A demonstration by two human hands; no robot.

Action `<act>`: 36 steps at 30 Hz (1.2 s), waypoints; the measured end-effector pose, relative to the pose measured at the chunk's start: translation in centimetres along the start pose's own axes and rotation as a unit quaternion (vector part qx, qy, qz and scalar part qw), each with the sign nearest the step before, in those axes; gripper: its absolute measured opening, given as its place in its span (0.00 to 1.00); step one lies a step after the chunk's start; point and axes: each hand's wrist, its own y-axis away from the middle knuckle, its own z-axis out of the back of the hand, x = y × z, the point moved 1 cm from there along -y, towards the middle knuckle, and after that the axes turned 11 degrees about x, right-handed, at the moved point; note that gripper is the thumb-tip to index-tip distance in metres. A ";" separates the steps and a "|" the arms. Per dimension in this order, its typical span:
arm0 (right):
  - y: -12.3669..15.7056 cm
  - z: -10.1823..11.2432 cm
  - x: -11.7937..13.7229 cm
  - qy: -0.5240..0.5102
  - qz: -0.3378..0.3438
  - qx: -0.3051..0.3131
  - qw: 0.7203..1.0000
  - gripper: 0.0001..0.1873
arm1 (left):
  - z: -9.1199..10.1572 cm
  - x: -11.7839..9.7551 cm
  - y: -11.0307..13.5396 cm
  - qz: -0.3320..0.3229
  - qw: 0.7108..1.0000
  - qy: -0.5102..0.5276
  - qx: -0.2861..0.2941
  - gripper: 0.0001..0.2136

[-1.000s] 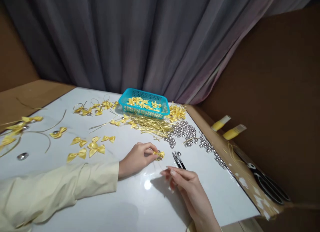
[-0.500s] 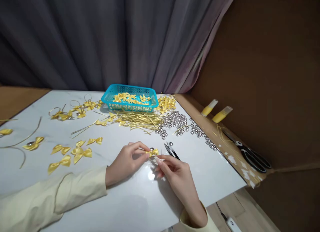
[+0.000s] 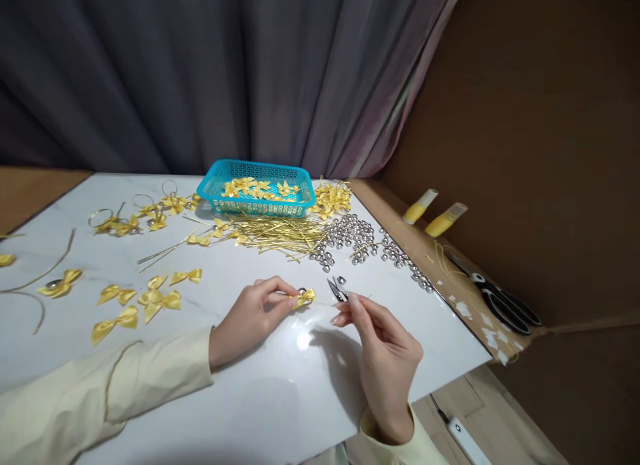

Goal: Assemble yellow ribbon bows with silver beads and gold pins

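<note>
Between its thumb and fingers, my left hand (image 3: 256, 315) pinches a small yellow ribbon bow (image 3: 306, 297) with a silver bell-like piece at its middle. A thin thread (image 3: 326, 305) runs from the bow to my right hand (image 3: 385, 341), whose thumb and fingertips are closed on its other end. Just beyond the right fingertips lie small black-handled thread snips (image 3: 334, 289), their handles partly hidden by the hand. One loose silver piece (image 3: 341, 279) rests beside the blades. Several more yellow bows (image 3: 161, 303) lie on the white tabletop (image 3: 240, 401) left of my left hand.
A blue plastic basket (image 3: 257, 205) holding yellow bows stands at the back. Before it are gold wire strips (image 3: 280, 235) and a pile of silver pieces (image 3: 350, 231). At right lie black-handled scissors (image 3: 505, 305), two yellow tubes (image 3: 446, 220) and paper scraps (image 3: 464, 309).
My right hand has moved right, away from the bow, drawing the thread out straight. My left hand keeps its hold on the bow. The view has shifted slightly.
</note>
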 end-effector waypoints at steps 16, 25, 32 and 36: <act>1.5 -2.2 0.1 -0.005 -0.167 0.243 0.955 0.15 | -0.6 -1.1 0.6 0.028 0.997 -0.049 -0.058 0.08; 2.2 -2.6 -0.7 0.114 -0.040 0.212 0.970 0.15 | -1.5 -2.3 1.4 0.074 0.993 0.094 0.012 0.08; 2.2 -2.6 -0.7 0.145 -0.021 0.238 0.960 0.15 | -1.6 -2.1 1.5 0.057 0.992 0.106 0.022 0.09; 2.0 -2.6 -0.7 0.163 -0.047 0.251 0.953 0.17 | -1.6 -2.1 1.6 0.038 0.996 0.074 0.029 0.09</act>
